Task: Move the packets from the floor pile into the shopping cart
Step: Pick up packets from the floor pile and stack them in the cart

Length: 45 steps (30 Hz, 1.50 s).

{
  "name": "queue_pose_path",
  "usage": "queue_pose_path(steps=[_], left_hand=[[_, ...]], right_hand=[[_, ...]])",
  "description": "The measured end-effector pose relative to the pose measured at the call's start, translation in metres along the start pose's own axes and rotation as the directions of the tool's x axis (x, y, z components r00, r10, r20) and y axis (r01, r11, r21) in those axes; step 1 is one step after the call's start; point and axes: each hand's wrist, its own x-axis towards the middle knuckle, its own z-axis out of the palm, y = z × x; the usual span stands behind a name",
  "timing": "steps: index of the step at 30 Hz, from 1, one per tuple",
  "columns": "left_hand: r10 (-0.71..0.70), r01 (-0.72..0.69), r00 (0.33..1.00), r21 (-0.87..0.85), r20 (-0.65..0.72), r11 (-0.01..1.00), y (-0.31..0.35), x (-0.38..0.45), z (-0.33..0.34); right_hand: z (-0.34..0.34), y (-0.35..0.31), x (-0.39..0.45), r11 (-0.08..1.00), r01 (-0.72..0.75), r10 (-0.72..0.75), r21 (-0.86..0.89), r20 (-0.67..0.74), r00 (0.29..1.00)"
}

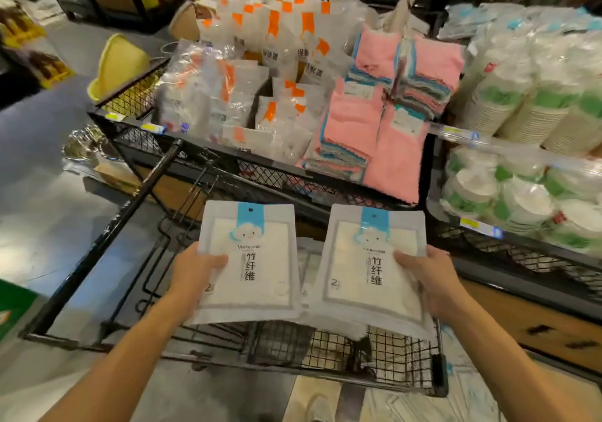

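Person stands over the shopping cart (342,353) w/ one stack of packets per hand, both held flat above the basket. Left hand (192,268) grasps the left packet stack (249,262) at its left edge, thumb on top, remaining fingers hidden below. Right hand (426,272) grasps the right packet stack (374,262) at its right edge in the same way; this one looks like several packets thick, edges fanned at the upper right. The stacks sit side by side, nearly touching, labels up — prob. held level & by the outer edges so the slick bags don't slide apart & can go down flat. More pale packets show between & beneath them, apparently already in the basket. A few similar packets lie on the floor (469,402) at lower right, so the pile isn't cleared yet. Behind the cart: mesh display bin (260,174) w/ pink cloths (400,148) & orange-tagged bags (277,27); stacked paper cups (534,102) on the right shelf. Next step, as a judgement: lower both stacks, let go.
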Motion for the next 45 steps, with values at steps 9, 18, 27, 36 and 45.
queue_pose_path(steps=[9,18,27,36,45], left_hand=[[-0.101,0.091,0.992,0.123,0.075,0.988,-0.078,0.122,0.052],[-0.115,0.094,0.992,0.308,0.05,0.947,-0.169,0.238,0.104],[-0.008,-0.008,1.0,0.618,0.024,0.786,-0.207,0.268,0.129],[0.285,-0.284,0.938,0.909,0.198,0.303,-0.211,0.263,0.14],[0.332,-0.428,0.851,0.904,0.408,-0.014,-0.155,0.232,0.135]], right_hand=[[0.023,0.083,0.097,0.991,-0.102,0.09,-0.088,-0.128,0.988],[0.051,0.175,0.201,0.968,-0.215,0.195,-0.127,-0.149,0.969],[0.081,0.223,0.255,0.842,-0.19,0.032,-0.504,-0.305,0.952],[0.106,0.236,0.25,0.525,-0.19,-0.265,-0.83,-0.371,0.89],[0.09,0.166,0.21,0.141,-0.021,-0.357,-0.99,-0.071,0.931]])
